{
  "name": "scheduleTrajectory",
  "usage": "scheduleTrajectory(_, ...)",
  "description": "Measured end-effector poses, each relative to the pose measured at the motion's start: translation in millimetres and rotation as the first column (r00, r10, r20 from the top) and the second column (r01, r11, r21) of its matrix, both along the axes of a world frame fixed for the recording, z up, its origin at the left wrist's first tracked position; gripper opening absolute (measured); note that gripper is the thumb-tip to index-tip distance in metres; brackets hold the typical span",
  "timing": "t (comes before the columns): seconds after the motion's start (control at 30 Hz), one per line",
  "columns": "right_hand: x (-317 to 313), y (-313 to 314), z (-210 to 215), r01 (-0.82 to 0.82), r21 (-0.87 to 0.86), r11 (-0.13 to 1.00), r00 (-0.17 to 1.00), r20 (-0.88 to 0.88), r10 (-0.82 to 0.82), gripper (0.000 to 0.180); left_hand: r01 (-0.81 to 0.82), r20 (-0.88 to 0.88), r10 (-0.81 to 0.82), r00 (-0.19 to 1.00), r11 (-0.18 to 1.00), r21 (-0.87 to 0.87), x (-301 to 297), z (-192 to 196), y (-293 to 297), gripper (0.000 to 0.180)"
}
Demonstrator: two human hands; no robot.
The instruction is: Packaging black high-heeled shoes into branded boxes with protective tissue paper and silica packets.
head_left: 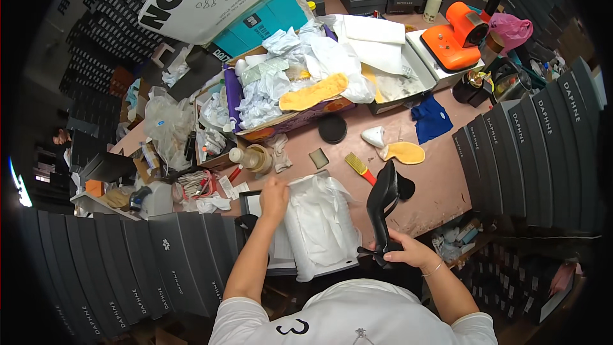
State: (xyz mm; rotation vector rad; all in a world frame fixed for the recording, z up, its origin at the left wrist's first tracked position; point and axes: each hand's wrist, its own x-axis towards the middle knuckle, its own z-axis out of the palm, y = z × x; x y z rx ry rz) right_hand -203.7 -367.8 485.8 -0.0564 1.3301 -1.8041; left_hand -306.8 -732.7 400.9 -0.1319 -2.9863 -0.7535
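Left hand (274,199) farther forward, perhaps loosely curled; right hand (410,251) closer in, in a grip.

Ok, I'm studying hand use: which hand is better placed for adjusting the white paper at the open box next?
Probably the left hand: it is by the white paper's upper left, though whether it grips it is unclear. The right hand holds a black shoe.

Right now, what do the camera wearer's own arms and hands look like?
The left hand and right hand wear no gloves. Both arms are bare up to short white sleeves. A thin, shiny bracelet goes around the right wrist.
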Motion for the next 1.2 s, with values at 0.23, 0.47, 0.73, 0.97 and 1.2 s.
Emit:
scheduleTrajectory(0.23,-22,17,54,0.049,-0.121,0.991,0.987,-0.149,-0.067,0.087,0.089,0.051,-0.12,0.991,0.906,0.413,-16,181,8,0.019)
scheduleTrajectory(0.47,37,-15,105,0.188,-0.558,0.808,0.965,-0.05,-0.259,0.1,0.424,-0.379,-0.263,0.887,0.789,0.444,-12,261,16,0.035)
scheduleTrajectory(0.73,109,-53,109,-0.061,-0.63,0.774,0.997,-0.08,0.014,0.101,0.318,0.074,-0.314,0.946,0.869,-0.379,89,194,-14,0.03)
scheduleTrajectory(0.97,126,-98,100,-0.163,-0.662,0.731,0.98,-0.197,0.04,0.089,0.311,-0.29,-0.342,0.894,0.939,-0.147,63,245,-44,0.02)
scheduleTrajectory(1.2,84,-106,109,-0.104,-0.526,0.844,0.994,-0.034,0.101,0.092,0.607,-0.175,-0.603,0.778,0.794,-0.038,138,267,3,0.06)
